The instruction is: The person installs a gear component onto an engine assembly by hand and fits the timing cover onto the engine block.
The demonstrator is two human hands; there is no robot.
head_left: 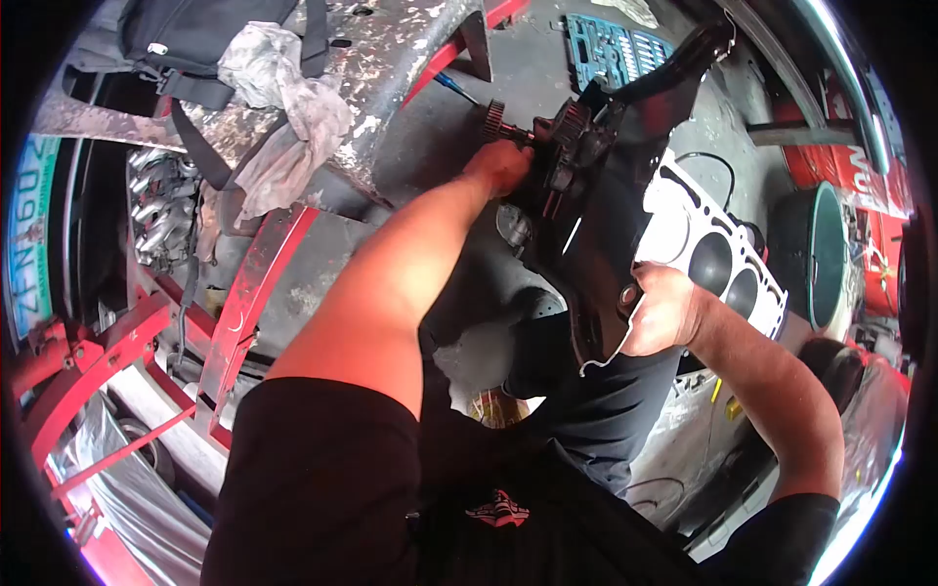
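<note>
My left hand (503,166) is closed around a dark metal part beside a toothed gear (495,119), next to a larger gear assembly (567,137). My right hand (660,308) grips the lower edge of a long black metal cover (606,215), which stands tilted between my hands and runs to the upper right. Just behind the cover lies a silvery engine block face (708,239) with round dark bores. What exactly the left fingers hold is partly hidden.
A blue tool case (616,54) lies at the top, and a blue-handled screwdriver (454,88) nearby. Red metal stand bars (259,303) rise at the left. Rags (283,117) and a black bag (205,34) rest on a worn surface. A green tub (821,256) stands at the right.
</note>
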